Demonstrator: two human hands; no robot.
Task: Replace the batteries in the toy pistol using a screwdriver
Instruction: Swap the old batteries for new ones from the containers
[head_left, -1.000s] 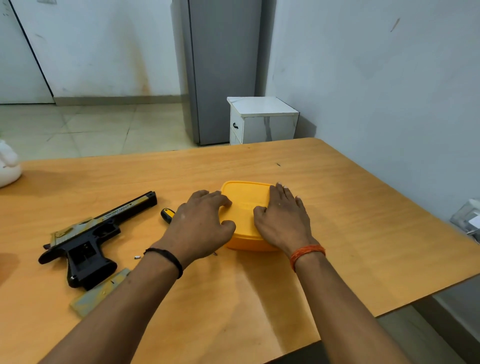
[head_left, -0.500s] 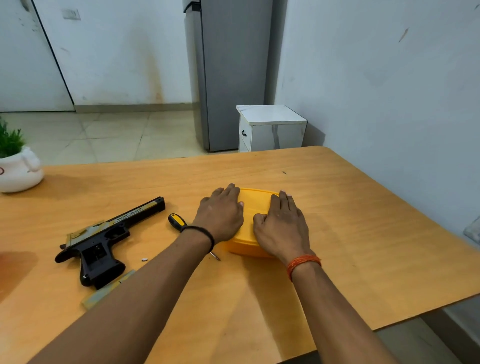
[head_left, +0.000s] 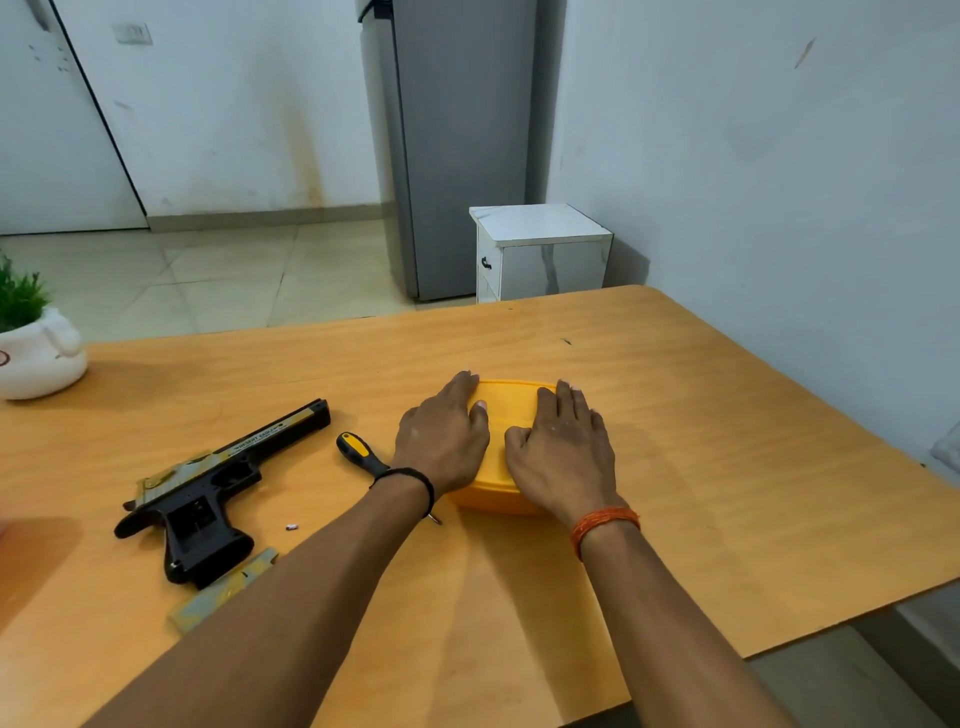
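- Two hands lie on one yellow lidded container (head_left: 511, 415) in the middle of the wooden counter (head_left: 727, 467).
- The left hand (head_left: 444, 441) lies flat on the left part of the lid, fingers straight and pointing away, holding nothing; its wrist wears one black band (head_left: 415, 480).
- The right hand (head_left: 563, 452) lies flat on the right part of the lid, fingers straight, the thumb turned inward towards the left hand; its wrist wears one orange thread band (head_left: 605, 525).
- One toy pistol (head_left: 208, 488), black with a gold-toned slide, lies on its side on the counter, well to the left of the container, muzzle pointing away and to the right.
- One flat gold-toned cover piece (head_left: 223, 590) lies touching the base of the pistol's grip.
- One screwdriver (head_left: 358, 454) with a black and yellow handle lies between the pistol and the container; the left wrist covers most of its shaft.
- One small screw (head_left: 292, 527) lies loose on the counter just right of the grip.
- One white pot with a green plant (head_left: 36, 353) stands at the far left edge of the counter.
- On the floor beyond stand one grey refrigerator (head_left: 452, 156) and one small white cabinet (head_left: 540, 252).
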